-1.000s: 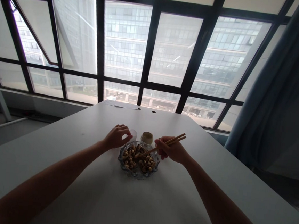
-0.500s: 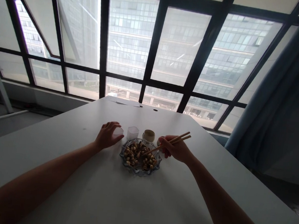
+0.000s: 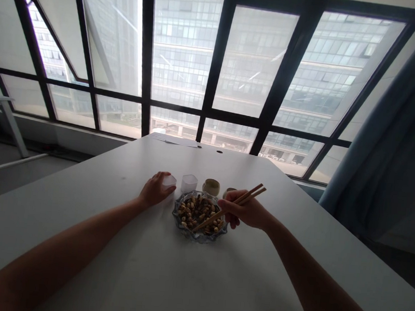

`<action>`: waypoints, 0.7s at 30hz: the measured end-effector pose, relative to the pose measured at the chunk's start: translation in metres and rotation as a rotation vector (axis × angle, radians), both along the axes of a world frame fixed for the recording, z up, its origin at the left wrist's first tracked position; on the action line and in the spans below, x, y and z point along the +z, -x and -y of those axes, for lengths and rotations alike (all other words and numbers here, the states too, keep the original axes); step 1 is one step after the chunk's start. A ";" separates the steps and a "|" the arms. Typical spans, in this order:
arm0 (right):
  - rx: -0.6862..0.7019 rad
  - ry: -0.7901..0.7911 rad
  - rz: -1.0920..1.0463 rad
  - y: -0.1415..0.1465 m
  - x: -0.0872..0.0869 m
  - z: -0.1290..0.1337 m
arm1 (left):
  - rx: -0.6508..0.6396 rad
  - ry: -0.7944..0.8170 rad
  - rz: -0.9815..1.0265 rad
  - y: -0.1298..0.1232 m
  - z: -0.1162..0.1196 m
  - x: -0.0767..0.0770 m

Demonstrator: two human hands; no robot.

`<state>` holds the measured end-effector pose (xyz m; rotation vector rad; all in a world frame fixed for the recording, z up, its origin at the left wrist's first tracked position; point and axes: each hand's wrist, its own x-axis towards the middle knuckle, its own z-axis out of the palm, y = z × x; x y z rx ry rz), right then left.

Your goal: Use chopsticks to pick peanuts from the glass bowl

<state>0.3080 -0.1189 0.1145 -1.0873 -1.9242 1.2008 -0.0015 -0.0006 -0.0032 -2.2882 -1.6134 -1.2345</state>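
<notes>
My right hand (image 3: 243,211) grips a pair of wooden chopsticks (image 3: 248,194), their tips down among the nuts (image 3: 189,211) that look like pistachios. These lie in a scalloped glass bowl (image 3: 200,238) in the middle of the white table. On the bowl's left, my left hand (image 3: 154,189) curls its fingers and thumb around a small translucent plastic cup (image 3: 169,180). A second translucent cup (image 3: 189,183) stands just behind the bowl. Whether the chopsticks pinch a nut is too small to tell.
Behind the bowl is a small beige round cup (image 3: 211,187). Another round cup (image 3: 230,192) is partly hidden by my right hand. White paper (image 3: 179,141) lies at the table's far end, before tall windows. A blue curtain (image 3: 372,141) hangs at the right.
The chopstick tips have moved to the near side of the nuts, pointing lower. My left hand's fingers sit closer around the plastic cup. The whole view has shifted slightly.
</notes>
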 end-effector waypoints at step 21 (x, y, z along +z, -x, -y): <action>-0.188 -0.117 0.130 -0.026 0.011 -0.004 | -0.033 0.016 0.049 0.000 0.001 0.000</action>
